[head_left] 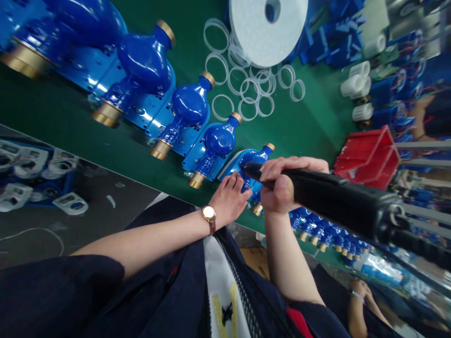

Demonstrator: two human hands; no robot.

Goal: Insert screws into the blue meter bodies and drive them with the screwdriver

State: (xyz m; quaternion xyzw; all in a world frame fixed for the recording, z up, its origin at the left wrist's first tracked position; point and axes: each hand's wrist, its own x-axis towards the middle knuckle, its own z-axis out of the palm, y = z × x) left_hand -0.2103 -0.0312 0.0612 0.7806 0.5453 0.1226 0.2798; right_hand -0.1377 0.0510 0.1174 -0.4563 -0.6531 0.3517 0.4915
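In front of me a blue water meter [261, 155] with brass threaded ends lies on the green table [303, 126]. My left hand [229, 199] grips its near side with bent fingers; the fingertips' exact contact is partly hidden. My right hand [282, 188] is wrapped around a black electric screwdriver [338, 199]. The tool lies almost level across the view, its nose pointing left at the meter body. Its very tip is hard to make out against the blue. Just left of my left hand sits another blue meter [219, 140], on a light blue plate.
More meters [144, 63] line the table to the left. Clear rings [248, 91] lie around a white roll [268, 40]. A red bin [366, 157] stands right, with a row of meters [317, 230] below it. Another person's hands [359, 291] show at lower right.
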